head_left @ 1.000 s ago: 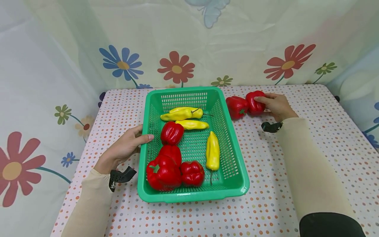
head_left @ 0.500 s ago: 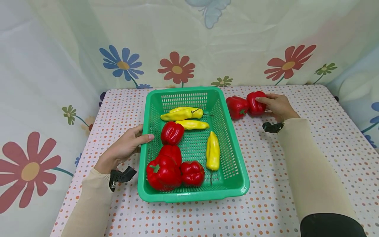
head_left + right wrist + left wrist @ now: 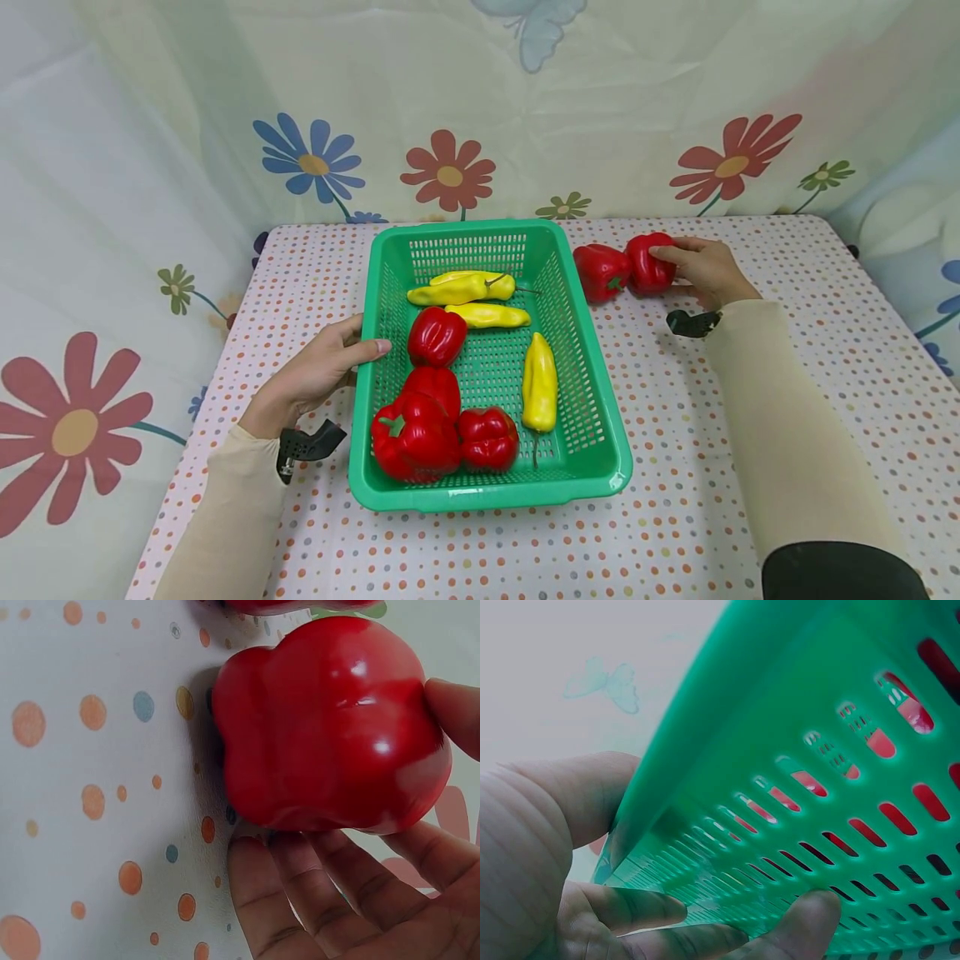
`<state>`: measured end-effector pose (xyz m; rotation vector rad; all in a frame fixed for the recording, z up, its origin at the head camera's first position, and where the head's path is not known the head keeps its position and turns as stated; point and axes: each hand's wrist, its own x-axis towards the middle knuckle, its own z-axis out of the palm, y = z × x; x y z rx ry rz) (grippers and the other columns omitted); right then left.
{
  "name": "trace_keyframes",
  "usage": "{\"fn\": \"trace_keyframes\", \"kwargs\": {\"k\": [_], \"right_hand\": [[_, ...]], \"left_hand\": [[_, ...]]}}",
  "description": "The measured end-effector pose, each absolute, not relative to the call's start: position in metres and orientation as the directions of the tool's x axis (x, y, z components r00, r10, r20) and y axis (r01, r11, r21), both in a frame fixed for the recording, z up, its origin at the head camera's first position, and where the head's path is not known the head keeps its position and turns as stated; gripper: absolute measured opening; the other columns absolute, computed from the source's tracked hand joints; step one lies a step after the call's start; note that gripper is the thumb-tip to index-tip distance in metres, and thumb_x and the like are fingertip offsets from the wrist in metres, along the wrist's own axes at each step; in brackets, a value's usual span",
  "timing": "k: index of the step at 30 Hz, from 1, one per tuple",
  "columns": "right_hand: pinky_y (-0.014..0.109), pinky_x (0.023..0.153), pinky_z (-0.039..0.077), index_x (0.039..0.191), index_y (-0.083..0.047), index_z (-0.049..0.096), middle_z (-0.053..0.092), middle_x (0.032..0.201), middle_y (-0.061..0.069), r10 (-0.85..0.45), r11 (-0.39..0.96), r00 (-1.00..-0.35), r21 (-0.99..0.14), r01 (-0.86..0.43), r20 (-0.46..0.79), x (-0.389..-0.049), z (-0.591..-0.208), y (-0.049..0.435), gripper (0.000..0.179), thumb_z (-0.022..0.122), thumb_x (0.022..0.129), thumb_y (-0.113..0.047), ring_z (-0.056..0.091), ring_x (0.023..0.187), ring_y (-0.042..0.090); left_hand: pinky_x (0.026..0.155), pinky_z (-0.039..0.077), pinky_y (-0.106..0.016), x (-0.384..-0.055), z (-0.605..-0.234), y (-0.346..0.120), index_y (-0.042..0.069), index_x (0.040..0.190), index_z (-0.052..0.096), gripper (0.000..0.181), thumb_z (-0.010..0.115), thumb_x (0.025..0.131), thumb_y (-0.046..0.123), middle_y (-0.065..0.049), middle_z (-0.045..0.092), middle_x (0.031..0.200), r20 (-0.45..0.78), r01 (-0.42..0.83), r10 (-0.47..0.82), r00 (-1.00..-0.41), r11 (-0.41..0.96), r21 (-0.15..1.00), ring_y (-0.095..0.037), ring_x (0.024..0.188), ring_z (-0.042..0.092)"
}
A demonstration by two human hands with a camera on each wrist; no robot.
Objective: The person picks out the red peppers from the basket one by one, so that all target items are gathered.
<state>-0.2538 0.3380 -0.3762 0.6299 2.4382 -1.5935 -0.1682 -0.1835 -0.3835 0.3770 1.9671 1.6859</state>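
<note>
My left hand point(image 3: 318, 375) grips the left rim of a green plastic basket point(image 3: 491, 498). Its thumb hooks over the rim and its fingers press the slotted outer wall, as the left wrist view shows. At the back right of the table my right hand point(image 3: 705, 268) holds a red bell pepper point(image 3: 649, 265) between thumb and fingers; in the right wrist view this pepper point(image 3: 330, 727) sits low at the dotted cloth. Left of it lies another red bell pepper point(image 3: 600, 273), beside the basket's right wall. Inside the basket are several red bell peppers point(image 3: 416, 442) and several yellow peppers point(image 3: 540, 383).
A white cloth with coloured dots point(image 3: 555, 558) covers the table. Behind it hangs a flowered curtain point(image 3: 600, 100), which also closes off the left side. The red peppers fill the basket's left and front part; yellow ones lie at its back and right.
My right hand and the pepper it holds have shifted very slightly right and toward me. The left hand and basket have stayed in place; the left curtain has swayed.
</note>
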Motion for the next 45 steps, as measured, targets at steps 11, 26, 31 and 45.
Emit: {"fn": "trace_keyframes", "kwargs": {"k": [11, 26, 31, 45], "right_hand": [[0.058, 0.120, 0.039, 0.167, -0.006, 0.014, 0.021, 0.170, 0.024, 0.236, 0.381, -0.910, -0.829, 0.408, -0.340, -0.252, -0.375, 0.335, 0.092, 0.062, 0.101, -0.050, 0.026, 0.152, 0.046], [0.063, 0.122, 0.031, 0.168, -0.010, -0.001, 0.006, 0.173, 0.023, 0.216, 0.434, -0.919, -0.811, 0.393, -0.330, -0.246, -0.372, 0.321, 0.103, 0.055, 0.100, -0.062, 0.016, 0.155, 0.051], [0.068, 0.121, 0.030, 0.167, -0.012, -0.007, -0.001, 0.173, 0.024, 0.209, 0.474, -0.925, -0.794, 0.381, -0.319, -0.243, -0.365, 0.317, 0.105, 0.055, 0.099, -0.064, 0.012, 0.155, 0.053], [0.074, 0.117, 0.031, 0.169, -0.018, 0.002, 0.003, 0.174, 0.019, 0.128, 0.536, -0.979, -0.820, 0.202, -0.158, -0.221, -0.309, 0.283, 0.095, 0.056, 0.101, -0.058, 0.005, 0.158, 0.048]], "left_hand": [[0.082, 0.064, -0.051, -0.167, -0.383, -0.184, 0.001, 0.159, 0.035, 0.059, 0.057, 0.107, 0.020, -0.029, 0.059, 0.140, -0.209, -0.122, 0.517, -0.830, 0.197, 0.973, -0.038, 0.107, 0.074], [0.081, 0.065, -0.051, -0.163, -0.383, -0.189, 0.000, 0.158, 0.036, 0.059, 0.057, 0.107, 0.021, -0.029, 0.060, 0.138, -0.205, -0.118, 0.510, -0.836, 0.198, 0.973, -0.038, 0.105, 0.075], [0.081, 0.065, -0.051, -0.163, -0.381, -0.190, 0.000, 0.159, 0.035, 0.059, 0.056, 0.107, 0.021, -0.029, 0.059, 0.140, -0.209, -0.125, 0.506, -0.837, 0.195, 0.973, -0.037, 0.106, 0.074], [0.082, 0.065, -0.052, -0.169, -0.381, -0.184, -0.001, 0.158, 0.036, 0.058, 0.057, 0.107, 0.020, -0.028, 0.059, 0.140, -0.203, -0.119, 0.512, -0.835, 0.193, 0.974, -0.039, 0.107, 0.074]]}}
